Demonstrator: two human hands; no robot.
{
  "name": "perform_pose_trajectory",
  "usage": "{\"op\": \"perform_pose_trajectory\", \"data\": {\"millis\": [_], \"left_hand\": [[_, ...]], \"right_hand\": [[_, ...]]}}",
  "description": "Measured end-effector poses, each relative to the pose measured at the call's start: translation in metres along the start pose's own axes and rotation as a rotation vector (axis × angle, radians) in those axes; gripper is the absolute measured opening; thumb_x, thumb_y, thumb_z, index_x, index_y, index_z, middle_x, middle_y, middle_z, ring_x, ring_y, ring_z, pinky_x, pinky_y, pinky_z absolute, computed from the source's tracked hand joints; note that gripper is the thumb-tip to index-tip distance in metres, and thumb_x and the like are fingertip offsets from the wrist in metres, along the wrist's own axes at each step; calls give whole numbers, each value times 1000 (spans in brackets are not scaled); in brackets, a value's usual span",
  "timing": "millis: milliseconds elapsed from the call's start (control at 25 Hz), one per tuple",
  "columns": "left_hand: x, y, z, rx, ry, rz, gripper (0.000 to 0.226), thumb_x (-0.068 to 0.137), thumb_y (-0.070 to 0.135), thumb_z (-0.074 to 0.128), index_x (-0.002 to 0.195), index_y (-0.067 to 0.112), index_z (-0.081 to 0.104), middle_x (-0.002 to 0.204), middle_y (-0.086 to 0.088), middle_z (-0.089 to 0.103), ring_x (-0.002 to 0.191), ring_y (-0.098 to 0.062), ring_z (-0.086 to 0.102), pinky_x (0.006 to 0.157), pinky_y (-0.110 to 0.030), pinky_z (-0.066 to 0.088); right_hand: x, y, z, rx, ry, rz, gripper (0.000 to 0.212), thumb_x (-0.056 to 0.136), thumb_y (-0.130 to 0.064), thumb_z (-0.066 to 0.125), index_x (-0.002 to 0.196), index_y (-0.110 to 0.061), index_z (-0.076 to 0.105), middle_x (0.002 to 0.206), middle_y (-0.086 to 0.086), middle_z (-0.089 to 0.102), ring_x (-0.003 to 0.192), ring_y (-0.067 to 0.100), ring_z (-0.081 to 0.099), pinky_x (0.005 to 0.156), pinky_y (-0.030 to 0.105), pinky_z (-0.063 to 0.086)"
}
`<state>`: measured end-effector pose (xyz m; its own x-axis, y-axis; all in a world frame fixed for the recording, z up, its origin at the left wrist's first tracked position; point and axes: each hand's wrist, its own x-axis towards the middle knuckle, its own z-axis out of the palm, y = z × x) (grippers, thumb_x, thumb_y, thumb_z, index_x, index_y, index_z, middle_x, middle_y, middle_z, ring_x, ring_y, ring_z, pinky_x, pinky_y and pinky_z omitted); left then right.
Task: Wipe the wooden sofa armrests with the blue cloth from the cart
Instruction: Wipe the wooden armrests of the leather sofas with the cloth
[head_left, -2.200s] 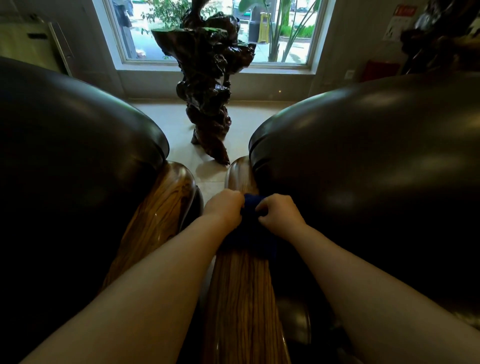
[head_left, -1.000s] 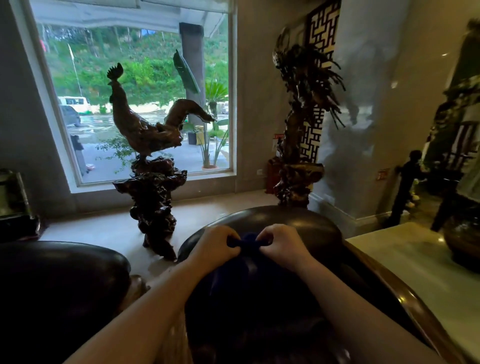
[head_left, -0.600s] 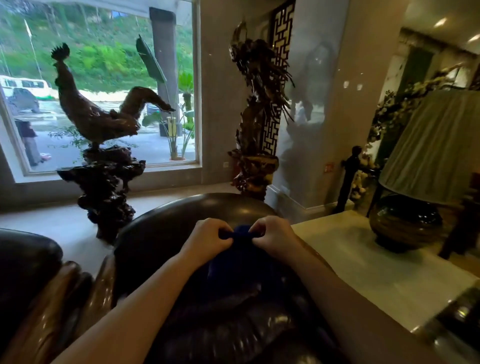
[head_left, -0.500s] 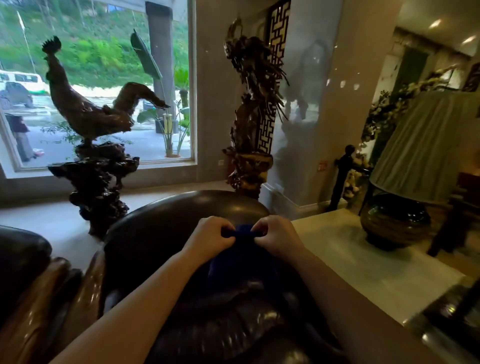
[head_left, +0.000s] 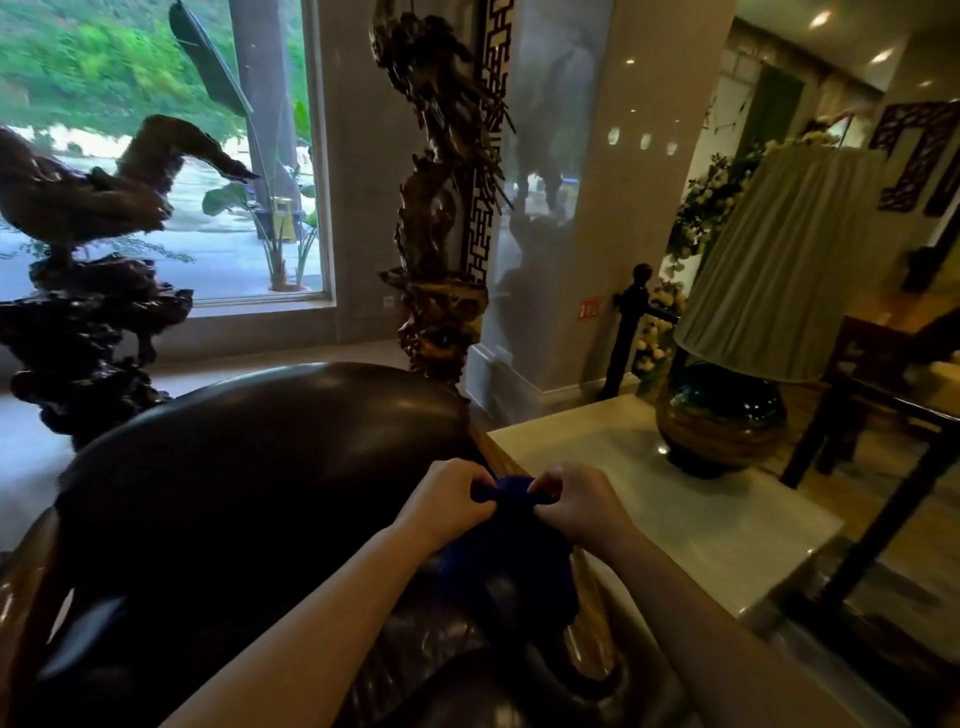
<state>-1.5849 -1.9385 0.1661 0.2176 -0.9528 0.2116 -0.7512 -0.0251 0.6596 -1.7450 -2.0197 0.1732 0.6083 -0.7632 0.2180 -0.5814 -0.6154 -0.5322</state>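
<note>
Both my hands pinch the top edge of the dark blue cloth (head_left: 506, 551), which hangs down between them. My left hand (head_left: 447, 501) grips its left corner and my right hand (head_left: 574, 501) grips its right corner. They hover over the right side of a dark leather sofa (head_left: 249, 467). The sofa's right wooden armrest (head_left: 589, 618) runs as a narrow brown strip just under and behind the cloth, mostly hidden by it. A sliver of the left wooden armrest (head_left: 21, 582) shows at the left edge.
A pale stone side table (head_left: 675, 499) stands right of the sofa with a dark round lamp (head_left: 722, 415) and pleated shade on it. A tall carved wooden sculpture (head_left: 441, 208) stands behind the sofa, a rooster carving (head_left: 88, 249) by the window.
The view has swung right, from the left armrest across the sofa to its right side. Both hands have kept hold of the cloth and carried it over to the right armrest.
</note>
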Motion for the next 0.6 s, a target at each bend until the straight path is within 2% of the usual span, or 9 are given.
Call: {"op": "perform_pose_trajectory", "data": {"millis": [240, 440, 600], "left_hand": [[91, 7, 79, -54, -61, -31, 14, 78, 17, 65, 91, 20, 68, 89, 4, 66, 78, -4, 60, 70, -17, 49], [127, -3, 158, -69, -131, -97, 15, 81, 20, 62, 95, 24, 64, 96, 8, 61, 85, -4, 59, 78, -26, 53], [132, -18, 231, -64, -120, -216, 17, 82, 21, 60, 98, 29, 60, 99, 12, 57, 89, -3, 56, 81, -24, 50]], "right_hand": [[54, 97, -19, -31, -41, 77, 16, 72, -13, 67, 87, -18, 69, 66, -20, 46, 62, -6, 46, 49, 6, 34], [68, 184, -4, -11, -108, 99, 14, 72, -12, 66, 85, -18, 68, 68, -21, 44, 65, -2, 47, 55, 6, 32], [68, 253, 28, 55, -181, 128, 16, 73, -12, 66, 86, -19, 65, 80, -12, 52, 78, 6, 52, 68, 15, 40]]}}
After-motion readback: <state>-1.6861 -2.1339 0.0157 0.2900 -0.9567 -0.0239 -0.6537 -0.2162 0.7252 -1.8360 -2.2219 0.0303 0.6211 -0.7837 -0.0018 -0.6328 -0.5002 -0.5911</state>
